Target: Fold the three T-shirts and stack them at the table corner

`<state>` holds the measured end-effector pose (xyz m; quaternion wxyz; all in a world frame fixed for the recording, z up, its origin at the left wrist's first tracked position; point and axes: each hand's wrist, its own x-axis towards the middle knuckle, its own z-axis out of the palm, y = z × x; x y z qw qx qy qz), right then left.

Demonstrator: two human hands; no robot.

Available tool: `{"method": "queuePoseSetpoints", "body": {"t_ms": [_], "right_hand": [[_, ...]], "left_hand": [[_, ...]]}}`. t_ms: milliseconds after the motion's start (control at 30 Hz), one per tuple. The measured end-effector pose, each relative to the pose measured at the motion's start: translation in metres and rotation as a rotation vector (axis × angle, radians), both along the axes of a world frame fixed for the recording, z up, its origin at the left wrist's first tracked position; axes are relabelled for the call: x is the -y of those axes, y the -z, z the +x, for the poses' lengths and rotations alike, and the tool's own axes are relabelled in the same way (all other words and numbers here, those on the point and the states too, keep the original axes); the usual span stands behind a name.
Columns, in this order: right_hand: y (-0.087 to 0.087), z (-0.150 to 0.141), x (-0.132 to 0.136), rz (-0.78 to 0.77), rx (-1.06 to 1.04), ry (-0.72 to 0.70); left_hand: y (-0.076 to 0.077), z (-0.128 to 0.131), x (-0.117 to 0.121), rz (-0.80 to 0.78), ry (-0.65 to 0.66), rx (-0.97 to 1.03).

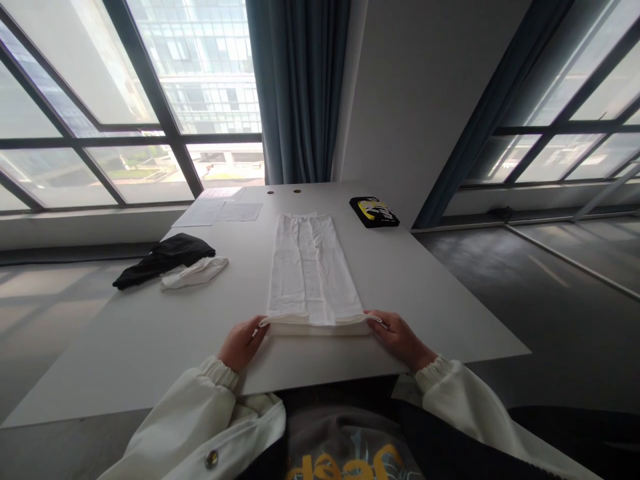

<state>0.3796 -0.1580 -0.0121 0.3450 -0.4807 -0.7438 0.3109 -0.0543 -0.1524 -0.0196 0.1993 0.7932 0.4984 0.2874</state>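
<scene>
White oblong cloth garment (314, 270) lies at twelve o'clock on the flat pale surface (420, 293); left hand (243, 343), seven o'clock, and right hand (401, 340), five, have fingers pinching its near edge; uneven tugging could skew it.

Papers (240, 211) lie flat near a blue curtain (303, 93)

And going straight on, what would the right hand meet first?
The right hand would likely meet more of the white garment, whose near edge it holds; depth is uncertain.
</scene>
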Motion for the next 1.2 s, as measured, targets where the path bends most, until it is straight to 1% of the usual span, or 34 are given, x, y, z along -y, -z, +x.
{"method": "queuePoseSetpoints", "body": {"t_ms": [100,233,367,467,567,633,733,833,967,1033,1067,1133,1200], "right_hand": [[-0.01,-0.005,-0.015,-0.008,-0.023,0.02],[-0.019,-0.012,-0.045,0.008,-0.086,0.067],[-0.026,-0.017,-0.079,0.036,-0.142,0.107],[-0.03,-0.019,-0.109,0.072,-0.14,0.13],[-0.024,-0.021,-0.143,0.097,-0.095,0.166],[-0.013,-0.022,-0.164,0.1,-0.038,0.199],[0.007,-0.025,-0.186,0.11,0.129,0.237],[0.023,-0.025,-0.193,0.13,0.3,0.233],[0.031,-0.021,-0.194,0.115,0.361,0.219],[0.031,-0.019,-0.193,0.118,0.385,0.213],[0.03,-0.02,-0.192,0.135,0.405,0.218],[0.025,-0.024,-0.189,0.197,0.458,0.243],[0.017,-0.035,-0.18,0.28,0.512,0.275]], "left_hand": [[-0.004,0.006,-0.008,0.023,-0.037,0.059],[-0.007,0.015,-0.03,0.07,-0.106,0.167],[-0.011,0.023,-0.059,0.029,-0.13,0.238],[-0.012,0.027,-0.089,0.008,-0.149,0.263],[-0.005,0.028,-0.123,-0.006,-0.204,0.277],[0.001,0.028,-0.143,-0.042,-0.233,0.239],[0.007,0.027,-0.164,-0.093,-0.234,0.088],[0.009,0.025,-0.173,-0.092,-0.256,-0.031],[0.01,0.022,-0.175,-0.103,-0.284,-0.107],[0.01,0.02,-0.173,-0.091,-0.277,-0.131],[0.009,0.021,-0.171,-0.061,-0.275,-0.146],[0.005,0.026,-0.164,0.042,-0.275,-0.19],[-0.003,0.038,-0.154,0.152,-0.267,-0.251]]}}
